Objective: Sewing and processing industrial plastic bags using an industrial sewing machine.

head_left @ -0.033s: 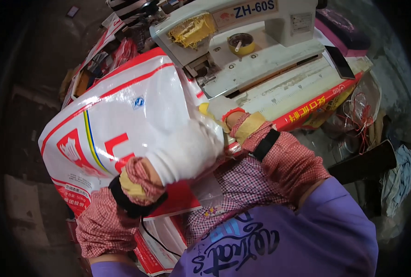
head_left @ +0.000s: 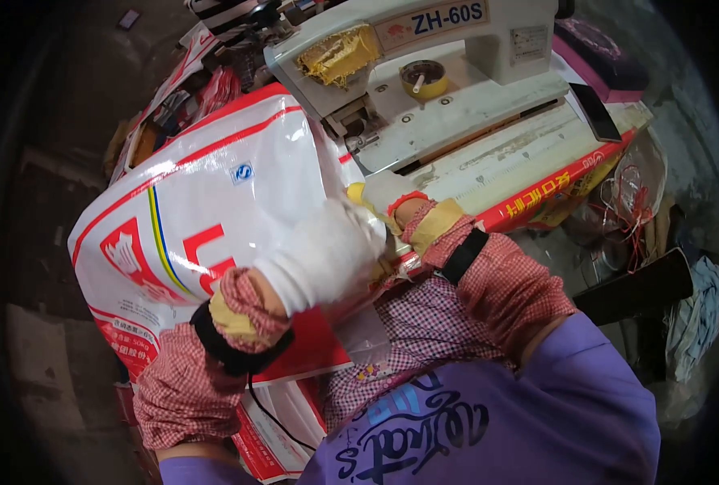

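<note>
A large glossy white sack [head_left: 274,198] with red bands and print is spread out under the head of a grey-white sewing machine [head_left: 489,73]. My left hand [head_left: 323,255], in a white glove, is closed on the sack's near right edge; its fingertips are mostly hidden and slightly blurred. Just beyond it, beside the machine bed, my right hand [head_left: 382,194] wears a white glove with yellow on the fingers. Its fingers are bent and closed on the sack's edge, partly hidden by the sack.
A round yellow-sided dish [head_left: 424,79] sits on the machine bed. A dark phone [head_left: 594,111] and a purple-pink box [head_left: 600,61] lie at the far right. Plastic and red string [head_left: 630,198] hang at right, above a dark bar. Another red-and-white sack [head_left: 274,432] lies below my left arm.
My left hand has shifted slightly up and to the left at the sack's edge and looks less blurred. My right hand stays almost in place by the machine bed.
</note>
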The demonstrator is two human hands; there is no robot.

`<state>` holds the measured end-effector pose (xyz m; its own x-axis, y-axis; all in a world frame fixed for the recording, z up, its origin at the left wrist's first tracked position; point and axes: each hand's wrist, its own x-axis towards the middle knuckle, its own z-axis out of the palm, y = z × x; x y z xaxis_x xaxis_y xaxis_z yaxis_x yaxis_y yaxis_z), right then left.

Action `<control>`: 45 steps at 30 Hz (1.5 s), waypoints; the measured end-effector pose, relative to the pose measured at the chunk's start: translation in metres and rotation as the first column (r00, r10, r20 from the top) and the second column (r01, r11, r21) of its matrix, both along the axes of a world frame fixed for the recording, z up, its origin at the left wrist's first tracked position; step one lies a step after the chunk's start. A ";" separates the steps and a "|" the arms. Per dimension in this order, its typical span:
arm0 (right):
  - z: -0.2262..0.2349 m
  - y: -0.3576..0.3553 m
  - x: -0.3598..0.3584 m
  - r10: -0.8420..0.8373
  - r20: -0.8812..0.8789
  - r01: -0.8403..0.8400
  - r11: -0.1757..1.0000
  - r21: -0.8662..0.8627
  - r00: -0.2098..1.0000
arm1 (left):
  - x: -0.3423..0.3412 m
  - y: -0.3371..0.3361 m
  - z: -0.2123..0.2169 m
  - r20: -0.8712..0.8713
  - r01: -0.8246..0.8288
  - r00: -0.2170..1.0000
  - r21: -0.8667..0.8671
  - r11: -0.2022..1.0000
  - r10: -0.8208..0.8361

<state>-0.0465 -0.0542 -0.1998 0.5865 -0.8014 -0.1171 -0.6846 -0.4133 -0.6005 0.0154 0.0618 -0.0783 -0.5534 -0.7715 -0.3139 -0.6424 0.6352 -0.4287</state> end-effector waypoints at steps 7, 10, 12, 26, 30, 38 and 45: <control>0.010 0.005 -0.007 0.223 -0.080 -0.235 0.952 -0.194 0.971 | 0.020 -0.052 -0.020 -0.058 -0.525 0.791 0.445 0.725 0.609; -0.006 -0.005 -0.005 0.133 -0.044 -0.139 0.973 -0.182 0.990 | 0.021 -0.080 -0.008 0.154 -0.366 0.928 0.191 0.911 0.340; -0.005 -0.005 0.003 -0.286 0.469 -0.197 0.640 0.743 0.836 | 0.060 -0.108 -0.021 0.069 -0.448 0.894 0.072 0.891 0.444; 0.049 0.032 0.015 0.332 0.428 -0.030 0.817 -0.575 0.841 | 0.109 0.083 0.107 -0.335 -0.250 0.910 0.030 0.968 0.245; 0.085 0.033 0.034 0.382 0.377 -0.026 0.730 -0.683 0.844 | 0.126 0.151 0.173 -0.898 -0.665 -0.423 0.216 0.714 -0.122; 0.188 0.110 -0.013 0.173 0.806 -0.378 0.923 0.067 0.566 | 0.213 0.286 0.031 -0.629 -0.769 0.634 -0.449 0.455 0.450; 0.127 0.100 -0.033 0.709 0.425 -0.259 0.640 -0.723 0.562 | 0.269 0.265 -0.033 -0.530 -0.873 0.468 -0.401 0.277 0.707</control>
